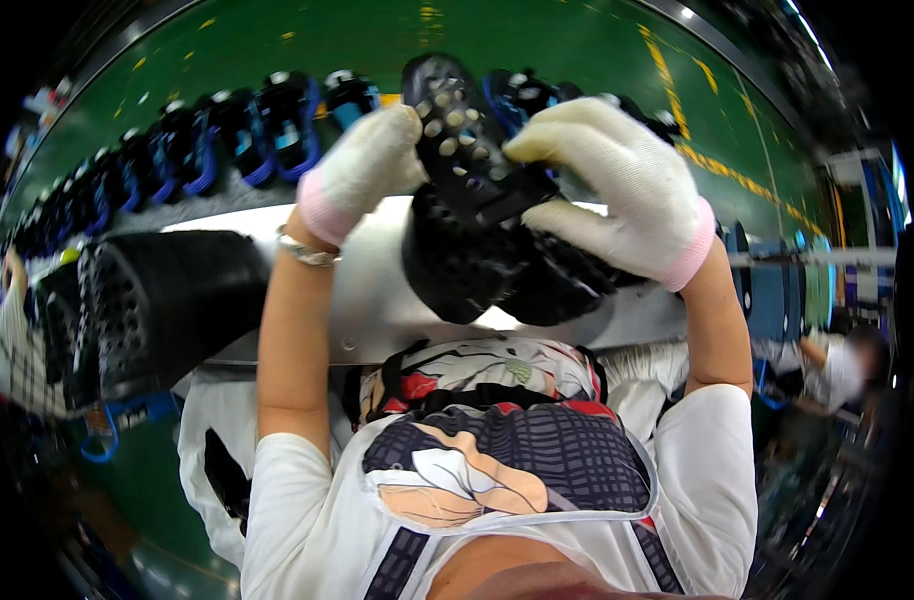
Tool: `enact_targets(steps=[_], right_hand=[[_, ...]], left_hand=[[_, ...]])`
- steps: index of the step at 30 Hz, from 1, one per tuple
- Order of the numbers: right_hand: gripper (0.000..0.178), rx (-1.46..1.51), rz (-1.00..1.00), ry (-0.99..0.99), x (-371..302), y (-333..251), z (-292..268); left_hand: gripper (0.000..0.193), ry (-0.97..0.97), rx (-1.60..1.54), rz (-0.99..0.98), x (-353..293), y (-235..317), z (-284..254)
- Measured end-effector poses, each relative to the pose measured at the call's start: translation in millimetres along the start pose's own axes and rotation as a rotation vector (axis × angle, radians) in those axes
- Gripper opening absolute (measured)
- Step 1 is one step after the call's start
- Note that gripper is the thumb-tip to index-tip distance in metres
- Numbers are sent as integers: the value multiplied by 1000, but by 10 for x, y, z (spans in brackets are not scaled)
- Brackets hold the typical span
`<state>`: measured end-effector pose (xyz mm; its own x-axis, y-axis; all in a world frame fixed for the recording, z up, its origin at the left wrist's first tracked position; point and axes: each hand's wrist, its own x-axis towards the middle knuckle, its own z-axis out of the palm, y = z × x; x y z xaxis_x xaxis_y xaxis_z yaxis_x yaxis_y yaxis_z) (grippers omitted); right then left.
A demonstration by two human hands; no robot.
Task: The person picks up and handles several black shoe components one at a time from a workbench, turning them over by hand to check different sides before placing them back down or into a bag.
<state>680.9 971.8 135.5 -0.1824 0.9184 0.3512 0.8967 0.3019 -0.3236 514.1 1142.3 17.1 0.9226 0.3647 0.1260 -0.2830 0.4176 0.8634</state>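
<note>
A black clog (pixel 449 125) with round holes in its upper is held up in front of me. My left hand (pixel 369 160), in a white glove with a pink cuff, is closed on its left edge. My right hand (pixel 617 185), gloved the same way, has its fingers and thumb curved about the clog's right side, near what looks like its strap. Below it, more black perforated clogs (pixel 457 265) lie in a pile on the metal work surface (pixel 362 300). Motion blurs the held clog a little, and its far side is hidden.
A row of black and blue footwear (pixel 287 125) stands along the far side, above a green floor (pixel 537 40) with yellow lines. A large black perforated piece (pixel 167 300) sits at my left. Other people (pixel 842 370) are at the left and right rims.
</note>
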Motion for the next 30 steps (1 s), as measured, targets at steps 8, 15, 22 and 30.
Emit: enact_targets(steps=[8,15,22,30], right_hand=[[40,98,222,-318,667,7,634],[42,-4,396,-509,950,55,952],[45,62,425,-506,1123,165,1139],[56,17,518,-679,1458,562,1262]], left_hand=[[53,228,-185,170,-384,-169,-373],[36,389,-140,225,-413,-262,-478],[37,481,-205,82,-368,-307,-639],[43,692,982,171,-364,-559,-882]])
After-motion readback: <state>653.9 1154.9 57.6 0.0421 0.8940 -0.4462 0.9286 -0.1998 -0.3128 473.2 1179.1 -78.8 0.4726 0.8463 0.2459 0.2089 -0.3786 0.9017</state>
